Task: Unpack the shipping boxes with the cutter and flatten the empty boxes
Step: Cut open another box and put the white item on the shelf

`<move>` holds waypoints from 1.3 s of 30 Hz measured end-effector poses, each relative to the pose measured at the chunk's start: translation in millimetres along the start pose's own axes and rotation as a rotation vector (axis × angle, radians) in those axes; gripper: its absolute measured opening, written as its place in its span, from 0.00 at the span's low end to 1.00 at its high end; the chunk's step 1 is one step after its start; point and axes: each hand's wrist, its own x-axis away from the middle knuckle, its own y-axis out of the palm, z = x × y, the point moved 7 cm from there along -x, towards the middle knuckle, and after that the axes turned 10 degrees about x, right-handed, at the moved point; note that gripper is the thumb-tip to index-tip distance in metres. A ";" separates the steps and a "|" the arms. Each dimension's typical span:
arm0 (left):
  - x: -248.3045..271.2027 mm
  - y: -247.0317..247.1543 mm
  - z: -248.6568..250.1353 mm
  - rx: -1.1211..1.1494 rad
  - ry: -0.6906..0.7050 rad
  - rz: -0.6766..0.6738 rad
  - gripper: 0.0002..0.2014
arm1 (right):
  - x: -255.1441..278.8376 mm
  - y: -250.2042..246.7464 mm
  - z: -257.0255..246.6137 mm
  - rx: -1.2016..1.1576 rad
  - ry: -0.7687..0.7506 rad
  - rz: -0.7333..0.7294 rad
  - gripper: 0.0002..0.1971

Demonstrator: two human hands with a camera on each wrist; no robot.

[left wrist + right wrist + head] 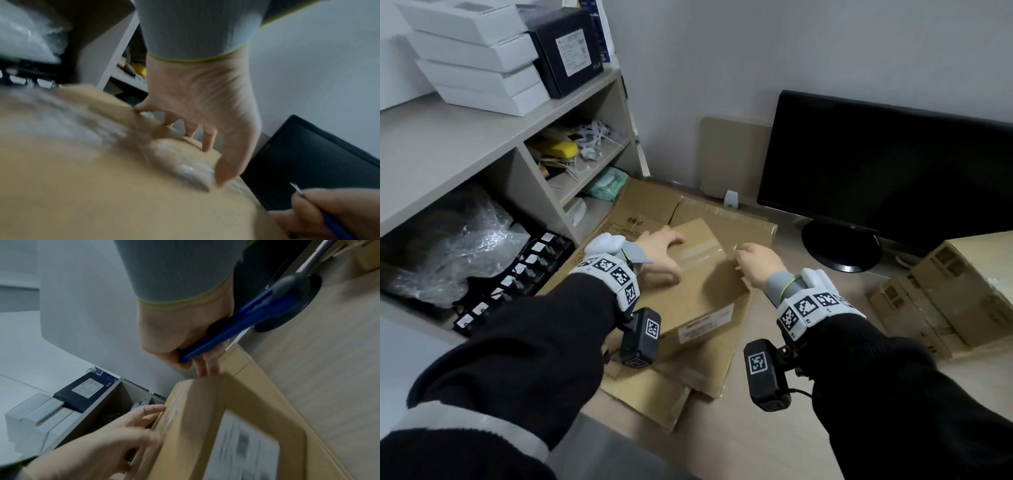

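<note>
A taped brown shipping box stands on a pile of flattened cardboard on the desk. My left hand presses on the box's top, thumb near the clear tape and fingers spread over the far left edge; the left wrist view shows the same left hand on the box. My right hand hovers at the box's right edge and grips a blue cutter, whose thin blade tip sticks out past the fingers. The box carries a white label on its side.
A black monitor stands behind on the right. More sealed boxes sit at the far right. A shelf unit on the left holds white boxes, bubble wrap and small parts. Bare desk lies between the boxes.
</note>
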 end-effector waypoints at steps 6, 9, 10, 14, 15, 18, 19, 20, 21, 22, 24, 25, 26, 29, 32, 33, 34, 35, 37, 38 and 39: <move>-17.6 39.5 36.2 -0.051 -0.162 0.186 0.52 | 9.2 25.0 15.2 -0.188 0.037 -0.218 0.11; -23.6 42.8 47.9 -0.137 -0.136 0.207 0.47 | 5.8 27.2 23.6 -0.163 0.047 -0.209 0.12; -23.8 43.1 48.9 -0.125 -0.133 0.196 0.45 | 4.4 29.6 26.4 -0.157 0.054 -0.223 0.12; -23.9 39.0 46.3 -0.047 -0.146 0.176 0.32 | -1.3 38.7 31.3 -0.158 0.058 -0.235 0.13; -24.0 38.6 46.1 -0.047 -0.149 0.175 0.30 | -2.6 39.6 30.2 -0.153 0.053 -0.225 0.13; -24.5 38.5 46.7 -0.043 -0.150 0.164 0.28 | -4.3 38.9 24.3 -0.109 0.022 -0.193 0.14; -25.0 38.5 45.2 -0.035 -0.154 0.156 0.28 | -5.4 38.8 22.3 -0.096 0.010 -0.184 0.14; -25.0 38.2 44.6 -0.027 -0.156 0.149 0.28 | -6.6 39.2 20.9 -0.085 -0.001 -0.179 0.15; -25.0 37.9 44.2 -0.021 -0.155 0.145 0.28 | -8.2 39.8 20.6 -0.071 -0.006 -0.176 0.15; -25.2 38.2 44.3 -0.022 -0.154 0.142 0.28 | -9.2 40.4 20.5 -0.057 -0.009 -0.173 0.15; -26.2 39.3 43.8 -0.028 -0.154 0.134 0.29 | -12.2 41.6 21.4 -0.055 -0.019 -0.163 0.15; -26.7 39.6 43.9 -0.026 -0.152 0.131 0.29 | -13.9 41.5 22.2 -0.059 -0.025 -0.153 0.15; -27.1 39.8 43.6 -0.025 -0.150 0.128 0.30 | -14.9 41.2 22.9 -0.065 -0.029 -0.139 0.15; -26.9 38.9 43.4 -0.041 -0.156 0.131 0.31 | -17.7 41.4 24.9 -0.083 -0.034 -0.113 0.15; -28.0 39.5 43.8 -0.049 -0.152 0.133 0.31 | -18.3 41.6 22.8 -0.055 -0.050 -0.117 0.16; -28.3 39.7 43.9 -0.049 -0.150 0.133 0.31 | -18.2 40.9 21.7 -0.048 -0.053 -0.121 0.15; -28.9 40.4 43.7 -0.048 -0.147 0.131 0.31 | -18.1 40.5 21.0 -0.050 -0.053 -0.128 0.15; -29.2 40.6 43.4 -0.049 -0.145 0.130 0.31 | -18.0 40.2 20.7 -0.059 -0.051 -0.136 0.15; -30.2 40.8 42.6 -0.050 -0.143 0.127 0.31 | -17.4 40.0 19.9 -0.063 -0.050 -0.152 0.15; -30.5 41.2 42.4 -0.051 -0.143 0.126 0.31 | -16.8 40.1 19.5 -0.051 -0.052 -0.162 0.15; -30.7 41.6 42.4 -0.052 -0.143 0.126 0.30 | -16.1 40.2 18.8 -0.034 -0.053 -0.172 0.15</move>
